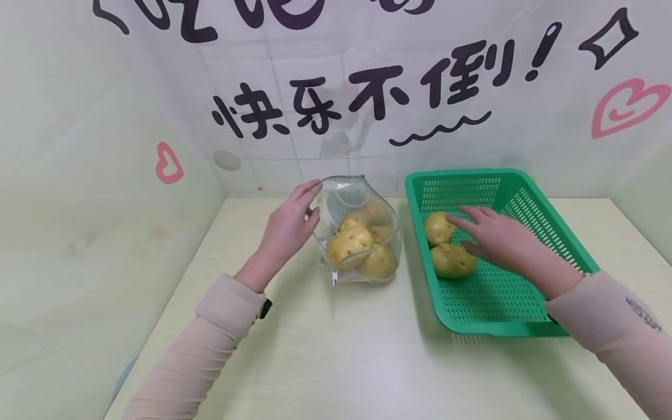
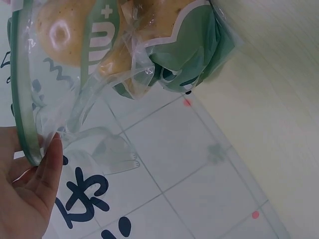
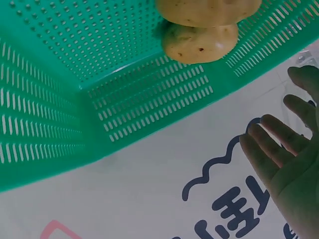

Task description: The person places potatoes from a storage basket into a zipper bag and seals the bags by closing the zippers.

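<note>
A clear zip bag (image 1: pixel 336 201) stands on the table with its mouth up and several potatoes (image 1: pixel 350 245) inside. My left hand (image 1: pixel 287 226) pinches the left edge of its mouth between thumb and fingers; in the left wrist view the bag (image 2: pixel 107 45) shows green printing. My right hand (image 1: pixel 496 236) hovers over the green basket (image 1: pixel 504 328), fingers spread and holding nothing. Two potatoes lie at the basket's left side: a rounder potato (image 1: pixel 437 228) behind, close to my fingertips, and a longer potato (image 1: pixel 452 261) in front. The right wrist view shows the hand (image 3: pixel 289 164) apart from them.
The pale table (image 1: pixel 336 361) extends in front of the bag and basket. Behind them rises a white backdrop (image 1: pixel 310 134) with black lettering and pink hearts. A pale wall (image 1: pixel 79 233) borders the left side.
</note>
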Available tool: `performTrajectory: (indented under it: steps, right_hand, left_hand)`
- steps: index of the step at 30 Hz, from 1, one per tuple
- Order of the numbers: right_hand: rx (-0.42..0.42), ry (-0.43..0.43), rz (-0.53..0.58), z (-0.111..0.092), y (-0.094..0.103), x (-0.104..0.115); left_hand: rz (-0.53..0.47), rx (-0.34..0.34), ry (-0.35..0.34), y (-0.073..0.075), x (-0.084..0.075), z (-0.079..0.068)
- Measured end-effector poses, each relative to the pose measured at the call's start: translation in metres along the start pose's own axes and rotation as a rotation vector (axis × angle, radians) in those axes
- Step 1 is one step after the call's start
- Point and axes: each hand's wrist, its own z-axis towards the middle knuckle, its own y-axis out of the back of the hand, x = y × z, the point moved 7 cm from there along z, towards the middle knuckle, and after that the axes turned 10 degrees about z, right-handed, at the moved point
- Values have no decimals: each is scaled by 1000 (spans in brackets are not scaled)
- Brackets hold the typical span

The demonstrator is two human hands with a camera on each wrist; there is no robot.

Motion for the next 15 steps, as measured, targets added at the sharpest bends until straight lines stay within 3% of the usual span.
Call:
performTrajectory:
  steps: [15]
  right_hand:
    - [-6, 85, -1, -1, -6, 7]
  left_hand:
    - [-3, 9, 7, -1, 1, 1]
